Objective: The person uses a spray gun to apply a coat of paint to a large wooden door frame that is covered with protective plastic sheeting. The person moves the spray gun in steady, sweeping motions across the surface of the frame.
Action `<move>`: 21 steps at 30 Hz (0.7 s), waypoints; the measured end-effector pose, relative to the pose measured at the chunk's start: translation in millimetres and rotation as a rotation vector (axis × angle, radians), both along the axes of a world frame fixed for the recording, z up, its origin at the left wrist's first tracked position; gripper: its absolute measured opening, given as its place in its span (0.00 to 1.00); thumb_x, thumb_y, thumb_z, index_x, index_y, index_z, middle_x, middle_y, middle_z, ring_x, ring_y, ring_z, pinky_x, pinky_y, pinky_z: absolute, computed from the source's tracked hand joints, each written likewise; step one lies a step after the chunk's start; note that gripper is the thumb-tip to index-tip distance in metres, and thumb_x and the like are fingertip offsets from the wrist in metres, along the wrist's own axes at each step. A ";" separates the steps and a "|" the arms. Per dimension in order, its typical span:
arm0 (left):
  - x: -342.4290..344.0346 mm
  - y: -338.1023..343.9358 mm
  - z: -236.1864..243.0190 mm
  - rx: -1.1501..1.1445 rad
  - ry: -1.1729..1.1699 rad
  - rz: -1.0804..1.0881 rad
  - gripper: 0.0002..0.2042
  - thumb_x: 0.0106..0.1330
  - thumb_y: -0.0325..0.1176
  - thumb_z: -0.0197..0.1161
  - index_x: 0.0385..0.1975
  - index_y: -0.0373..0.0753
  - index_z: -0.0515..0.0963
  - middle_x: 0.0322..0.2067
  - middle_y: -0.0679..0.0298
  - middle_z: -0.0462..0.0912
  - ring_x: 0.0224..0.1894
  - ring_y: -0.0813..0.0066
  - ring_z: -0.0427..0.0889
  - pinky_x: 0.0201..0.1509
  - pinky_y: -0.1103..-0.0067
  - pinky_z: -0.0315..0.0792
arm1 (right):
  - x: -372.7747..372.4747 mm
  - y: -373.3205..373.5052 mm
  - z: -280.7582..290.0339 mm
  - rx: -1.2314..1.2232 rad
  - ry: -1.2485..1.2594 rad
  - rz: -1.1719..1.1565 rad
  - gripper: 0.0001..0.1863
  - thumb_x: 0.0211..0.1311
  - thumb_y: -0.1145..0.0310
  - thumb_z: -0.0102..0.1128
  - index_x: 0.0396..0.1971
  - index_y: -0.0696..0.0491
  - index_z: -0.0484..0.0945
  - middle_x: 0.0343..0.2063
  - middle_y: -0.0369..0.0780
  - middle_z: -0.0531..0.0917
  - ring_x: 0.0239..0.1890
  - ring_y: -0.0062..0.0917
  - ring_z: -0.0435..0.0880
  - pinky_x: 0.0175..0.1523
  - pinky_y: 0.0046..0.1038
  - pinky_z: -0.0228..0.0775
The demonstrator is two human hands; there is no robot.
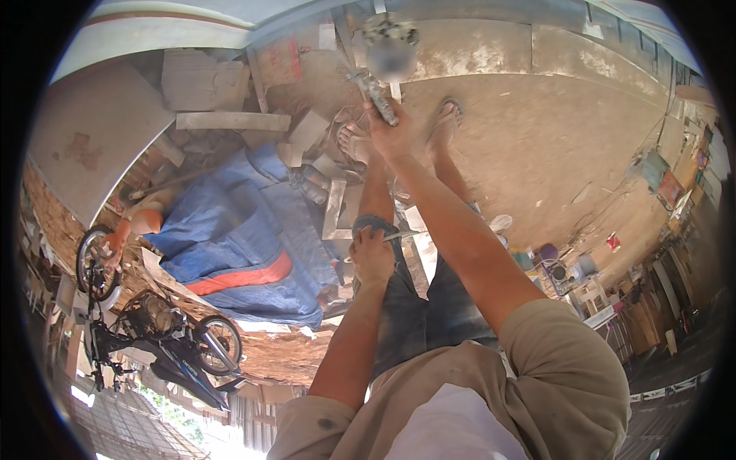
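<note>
Well, blue sheet [230,215] near left hand [372,257].

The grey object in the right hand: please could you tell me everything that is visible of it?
The grey object is long and narrow, with a mottled, rough-looking surface. Its far end looks uneven, with a small piece sticking out to the left; its near end is blunter. It slants from upper left to lower right, gripped by the right hand, whose fingers hide part of it. In the picture it appears between the two sandalled feet, nearer the left one. Its material and exact kind cannot be told.
</note>
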State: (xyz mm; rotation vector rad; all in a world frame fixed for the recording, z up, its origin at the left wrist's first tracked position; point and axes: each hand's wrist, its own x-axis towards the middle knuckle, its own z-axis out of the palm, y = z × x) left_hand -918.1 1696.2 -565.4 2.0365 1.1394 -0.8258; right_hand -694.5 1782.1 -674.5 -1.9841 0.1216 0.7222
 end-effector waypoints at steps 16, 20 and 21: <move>63.3 3.8 4.4 0.031 0.036 0.027 0.14 0.65 0.32 0.55 0.47 0.44 0.82 0.58 0.58 0.76 0.64 0.55 0.70 0.66 0.58 0.63 | 214.6 -137.2 13.4 -0.057 -0.196 -0.292 0.19 0.60 0.57 0.71 0.38 0.60 0.84 0.27 0.40 0.86 0.31 0.24 0.82 0.41 0.29 0.72; 87.0 -25.5 9.7 0.059 0.112 -0.004 0.13 0.65 0.33 0.55 0.47 0.44 0.82 0.59 0.57 0.75 0.66 0.54 0.68 0.68 0.57 0.60 | 291.7 -165.6 -5.4 -0.193 -0.164 -0.352 0.26 0.57 0.44 0.70 0.35 0.56 0.85 0.24 0.46 0.83 0.31 0.38 0.83 0.42 0.38 0.72; 92.1 -32.8 9.6 0.049 0.132 -0.002 0.13 0.65 0.33 0.55 0.46 0.43 0.82 0.59 0.57 0.75 0.66 0.54 0.68 0.69 0.57 0.60 | 309.2 -173.6 -9.9 -0.206 -0.208 -0.365 0.26 0.57 0.44 0.70 0.35 0.56 0.85 0.25 0.47 0.84 0.32 0.40 0.84 0.42 0.39 0.72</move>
